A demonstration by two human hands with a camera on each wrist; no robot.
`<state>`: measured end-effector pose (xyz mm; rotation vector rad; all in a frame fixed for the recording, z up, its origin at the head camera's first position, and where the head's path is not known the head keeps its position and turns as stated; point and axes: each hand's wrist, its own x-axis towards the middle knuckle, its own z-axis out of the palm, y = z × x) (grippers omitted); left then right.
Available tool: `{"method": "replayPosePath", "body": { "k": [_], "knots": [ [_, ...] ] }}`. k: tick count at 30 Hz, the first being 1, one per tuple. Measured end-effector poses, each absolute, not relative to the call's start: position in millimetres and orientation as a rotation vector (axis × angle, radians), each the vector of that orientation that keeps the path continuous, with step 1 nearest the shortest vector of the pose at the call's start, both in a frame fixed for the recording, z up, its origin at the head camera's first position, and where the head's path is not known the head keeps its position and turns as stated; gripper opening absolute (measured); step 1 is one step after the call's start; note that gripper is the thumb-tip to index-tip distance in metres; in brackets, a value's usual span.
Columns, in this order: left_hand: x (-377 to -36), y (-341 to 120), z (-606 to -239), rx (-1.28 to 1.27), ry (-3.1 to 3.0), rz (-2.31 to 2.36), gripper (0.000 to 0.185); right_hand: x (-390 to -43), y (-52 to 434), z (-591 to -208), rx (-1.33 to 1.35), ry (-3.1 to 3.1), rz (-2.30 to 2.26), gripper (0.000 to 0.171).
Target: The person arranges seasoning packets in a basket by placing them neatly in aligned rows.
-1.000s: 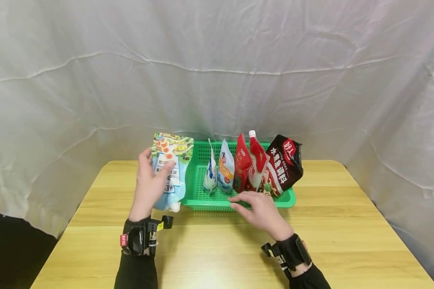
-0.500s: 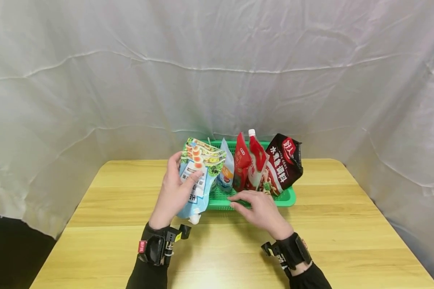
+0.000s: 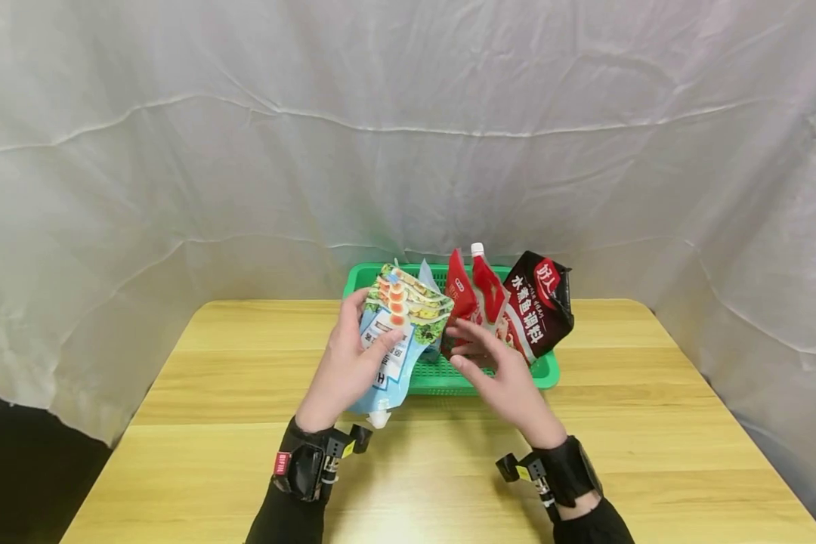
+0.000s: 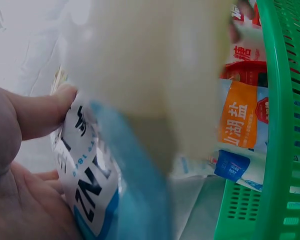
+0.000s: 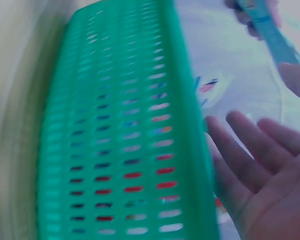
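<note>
My left hand (image 3: 366, 332) grips a blue spouted pouch (image 3: 401, 332) with a salad picture. The pouch is upside down, its white spout (image 3: 378, 418) pointing at the table, in front of the left half of a green plastic basket (image 3: 549, 370). In the left wrist view my thumb (image 4: 37, 114) presses on the pouch (image 4: 90, 192) beside the basket wall (image 4: 285, 125). My right hand (image 3: 465, 347) hovers open over the basket's front rim, fingers spread toward the pouch and a red pouch (image 3: 457, 298). The right wrist view shows those fingers (image 5: 250, 165) next to the basket (image 5: 130, 140).
Standing in the basket are a red spouted pouch with a white cap (image 3: 483, 283), a dark packet (image 3: 542, 302) leaning at the right end, and a pale blue pouch (image 3: 426, 273) mostly hidden. The wooden table (image 3: 197, 423) is backed by a white cloth (image 3: 408, 136).
My left hand has carried the blue pouch rightward, from left of the basket to in front of its left half. My right hand has lifted off the basket's front rim.
</note>
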<state>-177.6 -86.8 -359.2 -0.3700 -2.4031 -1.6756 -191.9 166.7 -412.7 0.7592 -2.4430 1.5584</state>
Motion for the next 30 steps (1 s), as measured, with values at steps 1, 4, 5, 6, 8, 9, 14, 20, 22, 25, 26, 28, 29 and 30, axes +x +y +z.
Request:
{"method": "replayPosePath", "body": {
  "k": [1,4,5,6,8,9,14,20,22,25,26,28,29,30],
  "knots": [
    [-177.0,-86.1,-358.7,-0.391,-2.414,-1.662,0.072,-190.8,167.4,-410.2,0.74,-2.413,1.617,0.056],
    [-175.9,-84.4,-358.7,-0.462,-2.453,-1.609,0.072,-187.9,168.5,-403.5,0.698,-2.332,1.772,0.06],
    [-175.6,-83.7,-359.0,-0.488,-2.466,-1.59,0.073,-187.0,168.7,-401.3,0.685,-2.316,1.811,0.061],
    [-175.2,-82.9,-359.0,-0.513,-2.48,-1.573,0.074,-186.3,168.7,-399.5,0.677,-2.3,1.839,0.062],
    [-174.7,-80.8,-359.6,-0.573,-2.501,-1.537,0.074,-184.8,168.6,-396.6,0.669,-2.284,1.866,0.062],
    [-174.8,-79.5,-360.5,-0.604,-2.51,-1.516,0.075,-184.1,168.5,-395.3,0.668,-2.282,1.868,0.062],
    [-173.4,-72.3,-363.7,-0.736,-2.55,-1.387,0.074,-181.4,168.5,-391.0,0.662,-2.273,1.885,0.063],
    [-173.5,-62.9,-366.9,-0.818,-2.586,-1.28,0.07,-179.0,168.3,-386.5,0.633,-2.311,1.879,0.066],
    [-174.1,-60.2,-368.1,-0.845,-2.592,-1.231,0.069,-178.7,168.4,-385.7,0.618,-2.35,1.83,0.065],
    [-174.6,-57.4,-369.8,-0.876,-2.593,-1.177,0.07,-178.4,168.6,-385.7,0.581,-2.389,1.79,0.062],
    [-174.5,-56.9,-370.2,-0.881,-2.595,-1.168,0.07,-178.5,168.8,-386.3,0.576,-2.388,1.794,0.062],
    [-174.2,-56.2,-370.6,-0.884,-2.598,-1.16,0.07,-178.8,169.0,-388.0,0.572,-2.376,1.819,0.06],
    [-174.0,-56.0,-370.6,-0.881,-2.6,-1.164,0.07,-178.7,169.2,-388.8,0.567,-2.368,1.836,0.06],
    [-173.8,-55.9,-370.6,-0.876,-2.605,-1.17,0.07,-178.7,169.4,-389.6,0.566,-2.358,1.849,0.059]
  ]
}}
